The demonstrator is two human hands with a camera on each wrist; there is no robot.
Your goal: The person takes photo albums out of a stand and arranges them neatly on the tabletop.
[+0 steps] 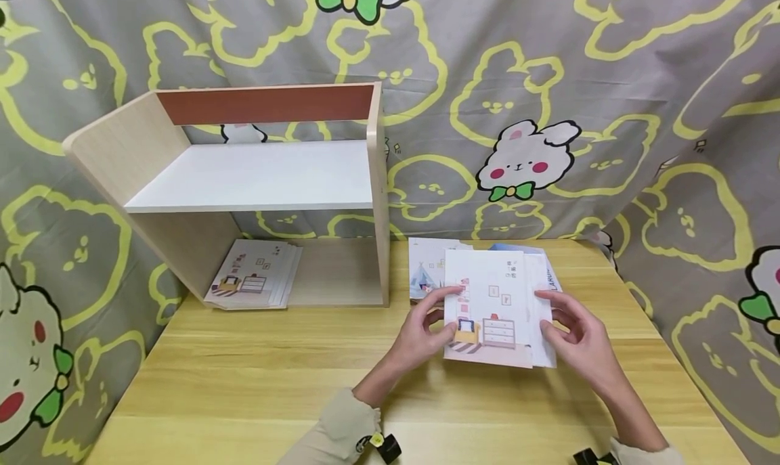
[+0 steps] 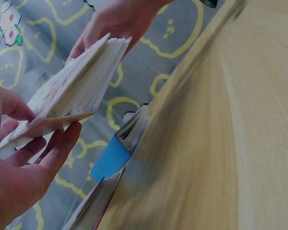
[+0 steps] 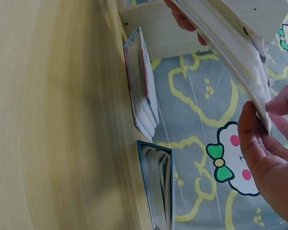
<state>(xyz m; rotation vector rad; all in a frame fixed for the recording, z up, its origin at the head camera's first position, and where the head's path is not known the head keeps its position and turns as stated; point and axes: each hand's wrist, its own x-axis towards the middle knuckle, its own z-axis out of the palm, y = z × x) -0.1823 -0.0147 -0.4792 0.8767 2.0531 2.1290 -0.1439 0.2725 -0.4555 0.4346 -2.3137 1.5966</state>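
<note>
Both hands hold up a thick white notebook [image 1: 490, 309] with a drawn chair, chest of drawers and frames on its cover. My left hand [image 1: 423, 326] pinches its left side, thumb in front. At the right side, my right hand [image 1: 575, 336] pinches a white part [image 1: 539, 316] that sticks out from behind the cover. The left wrist view shows the pages [image 2: 89, 79] edge-on between the left hand [image 2: 26, 158] and the right hand [image 2: 117, 24]. In the right wrist view, thumb and fingers of the right hand [image 3: 273, 148] grip the notebook's lower end [image 3: 254, 81].
A wooden shelf unit [image 1: 380, 201] with a white upper board [image 1: 262, 174] stands at the back left. In its lower compartment lies a stack of similar notebooks [image 1: 252, 275]. Behind the hands, a tent-picture book [image 1: 426, 258] and a blue-edged book [image 3: 156, 187] are on the wooden table [image 1: 274, 370].
</note>
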